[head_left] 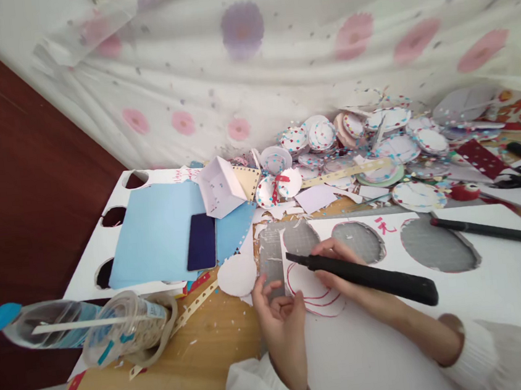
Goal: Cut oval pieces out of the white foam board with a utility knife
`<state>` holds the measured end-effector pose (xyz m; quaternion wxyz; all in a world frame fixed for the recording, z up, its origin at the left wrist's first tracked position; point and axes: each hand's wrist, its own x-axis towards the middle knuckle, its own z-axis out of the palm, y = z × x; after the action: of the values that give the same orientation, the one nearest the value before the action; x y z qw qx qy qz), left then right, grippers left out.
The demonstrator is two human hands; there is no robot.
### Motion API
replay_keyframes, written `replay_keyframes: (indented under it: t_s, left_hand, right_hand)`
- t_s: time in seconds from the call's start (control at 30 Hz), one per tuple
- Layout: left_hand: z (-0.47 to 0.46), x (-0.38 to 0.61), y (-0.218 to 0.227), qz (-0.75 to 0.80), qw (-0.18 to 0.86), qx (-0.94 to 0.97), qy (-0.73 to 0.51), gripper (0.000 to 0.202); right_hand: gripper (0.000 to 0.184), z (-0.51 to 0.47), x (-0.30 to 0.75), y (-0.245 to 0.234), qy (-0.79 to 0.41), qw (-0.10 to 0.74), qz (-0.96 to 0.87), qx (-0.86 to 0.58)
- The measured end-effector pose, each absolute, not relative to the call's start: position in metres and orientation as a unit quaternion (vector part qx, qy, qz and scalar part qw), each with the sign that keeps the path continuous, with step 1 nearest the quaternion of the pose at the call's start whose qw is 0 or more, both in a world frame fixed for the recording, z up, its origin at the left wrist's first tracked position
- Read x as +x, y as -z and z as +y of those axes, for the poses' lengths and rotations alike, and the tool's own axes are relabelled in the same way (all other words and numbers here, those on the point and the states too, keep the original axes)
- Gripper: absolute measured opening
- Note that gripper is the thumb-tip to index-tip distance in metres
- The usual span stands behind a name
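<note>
My right hand (342, 267) grips a black-handled craft knife (376, 279), its dark narrow tip pointing left above a white board (378, 344). Under the knife, red circles (322, 300) are drawn on the board. Curled at the board's left edge is my left hand (283, 323), thumb against the board by the red lines and fingers over the grey cutting mat (270, 250). Round holes (358, 242) along the board's upper part show the mat beneath. Just left of my left hand lies a white paper disc (237, 275).
A phone (201, 241) rests on blue sheets (157, 230). At the left, a water bottle (50, 322) leans beside a clear cup (121, 330). Decorated white discs (395, 150) are heaped along the back. A black pen with a red tip (497, 229) lies across the board's right side.
</note>
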<state>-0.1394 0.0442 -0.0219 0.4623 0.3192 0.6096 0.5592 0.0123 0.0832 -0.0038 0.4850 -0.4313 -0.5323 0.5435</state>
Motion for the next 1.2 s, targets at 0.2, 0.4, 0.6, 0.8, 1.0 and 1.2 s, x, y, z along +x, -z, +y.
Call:
replay_keyframes:
  t_s: [0.2,0.4,0.6,0.8,1.0,1.2]
  left_hand:
    - [0.047,-0.143,0.022,0.596,0.483,0.299,-0.567,0.073]
    - [0.048,-0.142,0.018,0.599,0.487,0.291,-0.566,0.071]
    - [0.048,-0.141,0.017,0.598,0.467,0.31,-0.573,0.067]
    - [0.045,-0.143,0.014,0.589,0.478,0.322,-0.566,0.062]
    - [0.045,-0.142,0.011,0.569,0.488,0.315,-0.581,0.062]
    - [0.043,-0.143,0.013,0.563,0.494,0.319,-0.58,0.064]
  right_hand:
    - [0.019,0.081,0.014,0.005,-0.535,0.473,-0.553,-0.429]
    - [0.017,0.078,0.004,0.0,-0.543,0.466,-0.53,-0.454]
    - [0.019,0.081,0.003,-0.011,-0.531,0.454,-0.57,-0.433]
    - [0.012,0.085,0.005,-0.027,-0.507,0.392,-0.648,-0.412]
    - [0.017,0.084,-0.002,-0.033,-0.5,0.364,-0.677,-0.399]
    - [0.018,0.083,-0.009,-0.026,-0.477,0.376,-0.688,-0.397]
